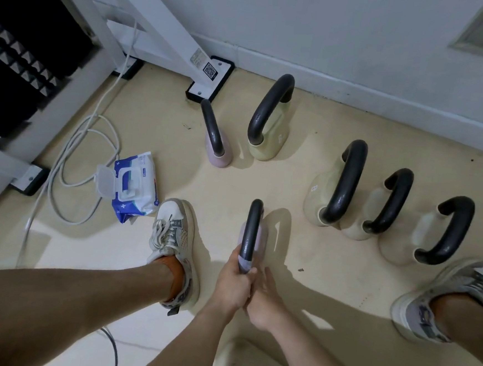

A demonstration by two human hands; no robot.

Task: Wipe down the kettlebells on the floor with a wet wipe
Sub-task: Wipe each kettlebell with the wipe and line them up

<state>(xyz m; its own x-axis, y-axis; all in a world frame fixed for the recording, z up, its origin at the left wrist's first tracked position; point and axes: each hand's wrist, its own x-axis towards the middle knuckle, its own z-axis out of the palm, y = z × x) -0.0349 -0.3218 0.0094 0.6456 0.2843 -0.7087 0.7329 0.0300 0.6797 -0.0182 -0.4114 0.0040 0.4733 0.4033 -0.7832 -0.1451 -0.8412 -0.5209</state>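
Beige floor (263,181) fills the head view, seen from above. The person crouches with one shoe on each side. Between the shoes stands a small lilac kettlebell (260,236) with a dark handle. The left hand (232,283) has its fingers curled tight round the near end of that handle. A pale patch under those fingers looks like the wet wipe (244,262), wrapped on the handle. The right hand (265,303) sits just beside the left hand and touches it. Its fingers point forward, but I cannot tell if it holds anything.

The left shoe (172,235) is just beside the lilac kettlebell. Past that shoe lies a blue and white wipe pack (135,192) with its lid flipped open. White cables (72,152) loop on the floor next to the pack, by a white metal frame (160,23).

A pink kettlebell (222,156) and a yellow-green kettlebell (266,148) stand side by side near the wall (333,31). On the right, three more stand in a close row: a pale kettlebell marked 8 (317,194), a middle pale kettlebell (355,229) and an end pale kettlebell (397,247). The end one is near the right shoe (442,299).
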